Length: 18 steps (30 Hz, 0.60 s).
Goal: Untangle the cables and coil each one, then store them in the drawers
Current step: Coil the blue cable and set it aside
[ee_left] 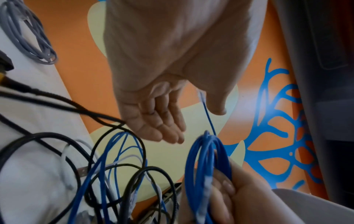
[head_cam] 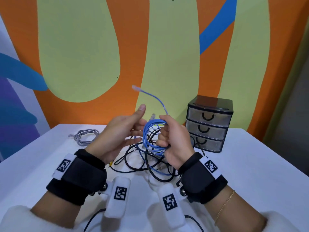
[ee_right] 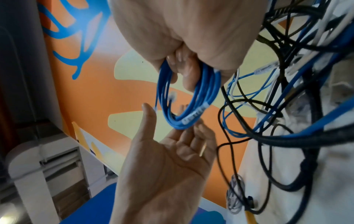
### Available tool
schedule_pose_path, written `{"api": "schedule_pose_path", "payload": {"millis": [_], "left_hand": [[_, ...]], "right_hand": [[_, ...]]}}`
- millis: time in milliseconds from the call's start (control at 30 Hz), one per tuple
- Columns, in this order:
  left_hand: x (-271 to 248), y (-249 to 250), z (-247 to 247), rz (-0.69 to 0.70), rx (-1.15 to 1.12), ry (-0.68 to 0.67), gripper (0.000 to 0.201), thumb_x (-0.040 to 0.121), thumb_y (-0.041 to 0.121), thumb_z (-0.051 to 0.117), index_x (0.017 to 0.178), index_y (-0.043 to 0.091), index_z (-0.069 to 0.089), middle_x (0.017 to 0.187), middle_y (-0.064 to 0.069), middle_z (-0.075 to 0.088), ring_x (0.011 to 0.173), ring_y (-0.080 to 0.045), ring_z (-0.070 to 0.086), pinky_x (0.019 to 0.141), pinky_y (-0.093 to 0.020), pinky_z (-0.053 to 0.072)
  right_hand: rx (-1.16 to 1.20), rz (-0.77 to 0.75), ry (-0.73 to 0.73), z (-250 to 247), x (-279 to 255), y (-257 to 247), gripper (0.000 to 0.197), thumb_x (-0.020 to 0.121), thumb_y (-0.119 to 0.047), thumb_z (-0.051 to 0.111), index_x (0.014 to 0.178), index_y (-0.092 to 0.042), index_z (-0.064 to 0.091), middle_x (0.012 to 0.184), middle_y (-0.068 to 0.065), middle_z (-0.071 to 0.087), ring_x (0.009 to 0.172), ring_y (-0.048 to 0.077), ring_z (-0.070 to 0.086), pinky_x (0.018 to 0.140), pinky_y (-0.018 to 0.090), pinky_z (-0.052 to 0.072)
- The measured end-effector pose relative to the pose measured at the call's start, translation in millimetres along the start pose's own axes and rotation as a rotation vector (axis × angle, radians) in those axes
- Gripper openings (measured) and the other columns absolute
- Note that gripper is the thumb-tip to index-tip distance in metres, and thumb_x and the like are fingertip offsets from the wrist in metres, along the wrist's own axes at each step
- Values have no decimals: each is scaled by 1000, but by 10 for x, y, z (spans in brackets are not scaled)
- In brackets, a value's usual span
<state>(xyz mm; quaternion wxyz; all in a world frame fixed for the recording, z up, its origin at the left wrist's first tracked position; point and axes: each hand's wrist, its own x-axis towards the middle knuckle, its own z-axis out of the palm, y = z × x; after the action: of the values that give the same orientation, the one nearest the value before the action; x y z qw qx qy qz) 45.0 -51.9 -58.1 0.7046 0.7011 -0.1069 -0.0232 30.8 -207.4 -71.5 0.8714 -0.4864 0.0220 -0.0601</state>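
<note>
My right hand (head_cam: 168, 138) grips a coil of blue network cable (head_cam: 151, 136) above the table, fingers curled through the loops (ee_right: 191, 94). The cable's free end with a clear plug (head_cam: 135, 87) sticks up and to the left. My left hand (head_cam: 122, 131) is just left of the coil, palm toward it, fingers straight, holding nothing (ee_left: 159, 121). Below the hands a tangle of black, blue and white cables (head_cam: 142, 161) lies on the white table (head_cam: 250, 164). The black three-drawer unit (head_cam: 209, 124) stands at the back right, all drawers closed.
A coiled grey cable (head_cam: 86, 136) lies on the table at the back left. The painted orange and yellow wall (head_cam: 83, 56) rises right behind the table. Bare table surface spreads to the right of the drawers and along the left side.
</note>
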Motion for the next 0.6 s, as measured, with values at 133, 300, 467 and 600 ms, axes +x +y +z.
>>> {"api": "schedule_pose_path", "payload": {"millis": [133, 300, 467, 600], "left_hand": [[-47, -37, 32, 64, 96, -287, 44, 89, 49, 81, 106, 9, 74, 110, -7, 79, 108, -24, 72, 99, -40, 52], [-71, -52, -83, 136, 227, -409, 46, 82, -2, 86, 125, 6, 70, 123, -15, 77, 107, -30, 75, 103, -41, 58], [-55, -103, -34, 191, 165, -292, 26, 84, -1, 85, 107, 2, 74, 110, -27, 76, 92, -25, 74, 91, -33, 61], [-59, -122, 49, 198, 92, -215, 25, 86, -3, 82, 109, -1, 73, 107, -28, 76, 90, -27, 77, 86, -34, 64]], "right_hand": [[148, 16, 44, -28, 35, -23, 41, 101, -16, 60, 69, -20, 36, 55, -3, 17, 38, 11, 22, 38, 23, 27], [304, 80, 51, -89, 86, -75, 42, 103, -16, 58, 70, -21, 31, 60, -3, 16, 41, 10, 24, 42, 21, 30], [394, 99, 4, -109, 92, -61, 51, 104, -22, 62, 63, -21, 31, 56, -4, 22, 40, 10, 31, 42, 21, 41], [464, 74, -17, -120, 93, -65, 53, 101, -35, 67, 61, -18, 39, 55, 2, 35, 51, 15, 51, 69, 29, 62]]}}
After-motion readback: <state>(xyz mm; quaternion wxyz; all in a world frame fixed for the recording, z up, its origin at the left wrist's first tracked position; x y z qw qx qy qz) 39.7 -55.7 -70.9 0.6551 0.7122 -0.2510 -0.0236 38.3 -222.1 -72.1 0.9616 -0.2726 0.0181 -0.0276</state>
